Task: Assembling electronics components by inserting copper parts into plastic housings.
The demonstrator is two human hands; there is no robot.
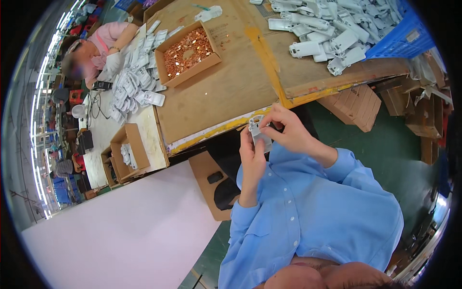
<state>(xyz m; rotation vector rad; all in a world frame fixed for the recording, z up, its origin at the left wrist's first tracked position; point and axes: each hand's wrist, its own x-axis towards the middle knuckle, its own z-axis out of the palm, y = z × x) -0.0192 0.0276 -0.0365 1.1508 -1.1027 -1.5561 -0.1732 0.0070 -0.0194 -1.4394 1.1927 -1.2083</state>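
Observation:
In front of my chest, just off the table's near edge, my left hand (pixel 253 153) grips a pale grey-white plastic housing (pixel 261 138), long and shallow like a shell. The thumb lies over the housing's inner face. My right hand (pixel 285 126) is bent over its upper end, thumb and index finger pinched together there. Whatever may be between those fingertips is too small to make out. On the table, a cardboard box (pixel 211 61) holds many small copper-coloured metal pieces (pixel 186 54). Similar white housings (pixel 332 33) lie heaped at the far right.
A blue crate (pixel 402 41) lies beside the right heap. Another pile of white parts (pixel 132 86) is at left, near a person in pink (pixel 103 41) wearing a glove. Yellow tape (pixel 219 126) lines the table's edge. Cartons (pixel 353 106) stand at right; a small box (pixel 137 149) stands left.

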